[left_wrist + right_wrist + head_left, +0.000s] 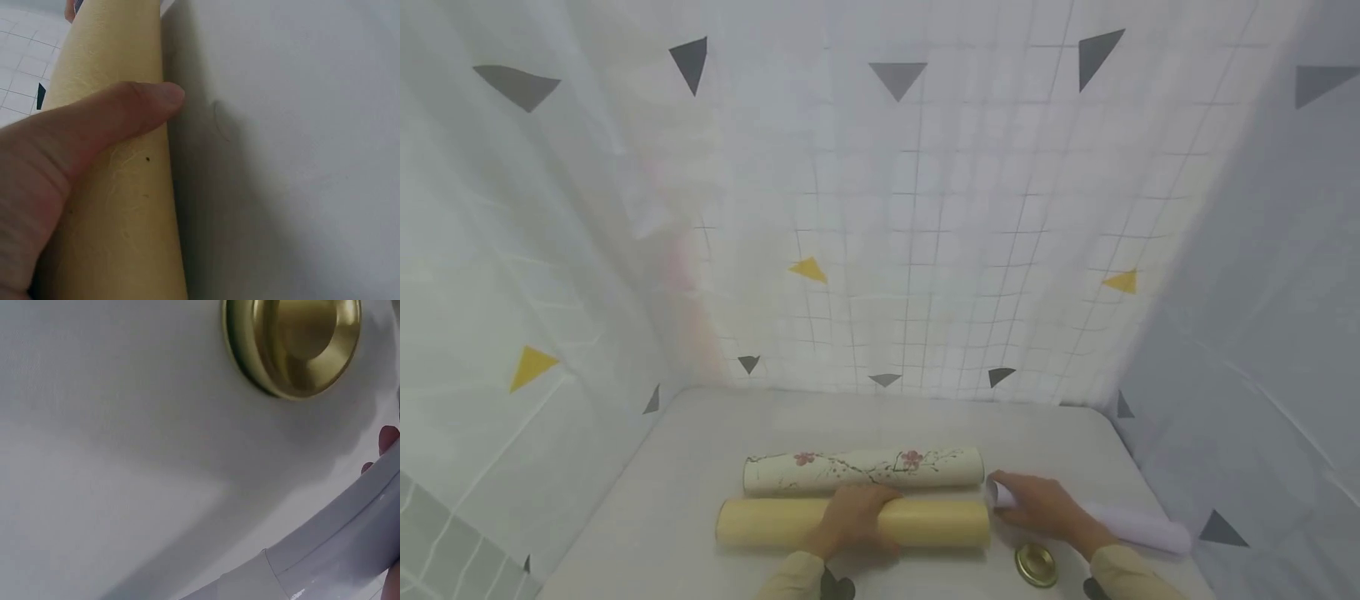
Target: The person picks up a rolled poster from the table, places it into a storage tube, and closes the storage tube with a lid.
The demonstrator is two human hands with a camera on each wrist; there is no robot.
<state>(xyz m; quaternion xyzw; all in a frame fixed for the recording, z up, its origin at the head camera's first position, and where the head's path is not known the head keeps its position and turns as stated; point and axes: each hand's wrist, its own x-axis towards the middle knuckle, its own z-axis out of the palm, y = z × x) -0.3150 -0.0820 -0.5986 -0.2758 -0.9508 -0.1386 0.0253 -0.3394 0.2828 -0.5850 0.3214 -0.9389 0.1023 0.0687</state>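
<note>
My left hand [850, 521] grips a long yellow paper roll [936, 525] near its middle. In the left wrist view the thumb [125, 112] lies across the top of that roll, while the other fingers are hidden behind it. To the right, my right hand [1041, 504] holds the left end of a glossy white roll [1138, 529]; in the right wrist view its fingertips [389, 439] show at the roll's far side. A cream roll [940, 468] printed with pink blossoms and branches lies just behind the yellow one, parallel to it.
A round gold lid-like disc [1036, 566] lies on the white table [647, 517], between the yellow roll's right end and my right forearm. White sheeting [880, 208] with grey and yellow triangles rises behind the table and along both sides.
</note>
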